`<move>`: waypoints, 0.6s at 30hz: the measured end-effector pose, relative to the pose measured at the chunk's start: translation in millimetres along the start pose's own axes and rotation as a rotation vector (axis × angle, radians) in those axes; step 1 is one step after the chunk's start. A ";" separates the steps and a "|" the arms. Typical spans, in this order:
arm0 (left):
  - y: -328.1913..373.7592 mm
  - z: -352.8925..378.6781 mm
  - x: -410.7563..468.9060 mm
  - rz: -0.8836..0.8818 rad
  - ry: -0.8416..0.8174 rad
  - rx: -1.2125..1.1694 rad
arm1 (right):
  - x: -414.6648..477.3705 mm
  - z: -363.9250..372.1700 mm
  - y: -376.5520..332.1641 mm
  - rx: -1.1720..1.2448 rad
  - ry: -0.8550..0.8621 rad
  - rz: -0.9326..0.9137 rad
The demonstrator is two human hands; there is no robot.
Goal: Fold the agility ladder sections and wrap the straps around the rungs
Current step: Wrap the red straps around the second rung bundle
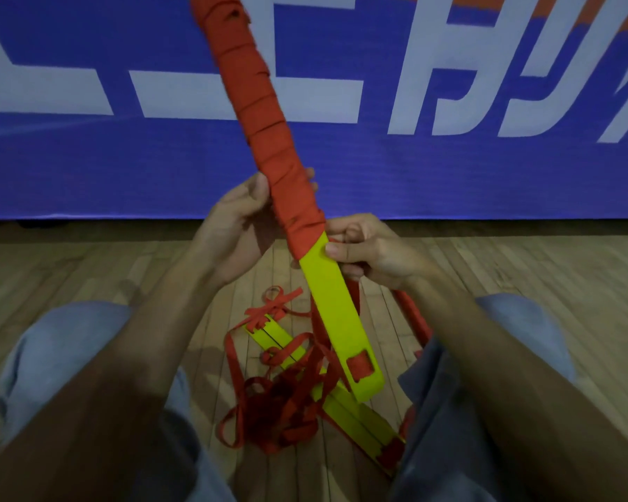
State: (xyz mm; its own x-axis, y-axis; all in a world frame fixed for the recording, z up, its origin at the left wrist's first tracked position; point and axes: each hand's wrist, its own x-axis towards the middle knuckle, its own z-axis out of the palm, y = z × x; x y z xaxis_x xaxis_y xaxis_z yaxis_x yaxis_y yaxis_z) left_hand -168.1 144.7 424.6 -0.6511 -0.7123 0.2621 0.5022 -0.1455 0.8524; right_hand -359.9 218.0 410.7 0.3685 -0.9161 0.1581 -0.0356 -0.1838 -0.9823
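Observation:
I hold a stack of yellow ladder rungs (336, 313) tilted up and to the left in front of me. Red strap wrapping (254, 103) covers its upper two thirds; the lower yellow part is bare, with a strap threaded through a slot near its end. My left hand (240, 226) grips the wrapped part from the left. My right hand (363, 248) pinches the rung's edge and the red strap just below the wrapping. More yellow rungs (356, 418) and a tangle of loose red strap (287, 403) lie on the floor between my knees.
I sit on a wooden floor (87, 269), knees in light blue shorts at both sides. A blue banner with large white letters (450, 157) hangs close ahead along the floor's far edge.

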 end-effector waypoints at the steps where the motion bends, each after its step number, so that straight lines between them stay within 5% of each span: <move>1: 1.0 -2.0 -1.2 0.010 -0.046 -0.038 | 0.0 1.3 0.5 0.032 -0.064 -0.012; 5: 2.5 -7.8 -2.4 0.029 -0.107 -0.024 | 1.2 -1.4 1.3 0.047 -0.150 0.002; 13: -14.5 -9.4 1.2 -0.001 0.215 0.234 | 2.5 5.4 0.5 -0.597 0.177 0.226; 18: -19.6 -7.5 6.7 0.025 0.393 0.373 | 1.7 12.1 -5.2 -0.810 0.190 0.206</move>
State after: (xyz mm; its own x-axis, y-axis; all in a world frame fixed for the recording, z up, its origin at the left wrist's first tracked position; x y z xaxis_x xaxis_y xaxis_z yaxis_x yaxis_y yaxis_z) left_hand -178.0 137.6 406.2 -0.3439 -0.9260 0.1561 0.2324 0.0771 0.9696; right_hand -347.9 221.7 414.9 0.1229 -0.9900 0.0695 -0.7642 -0.1391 -0.6298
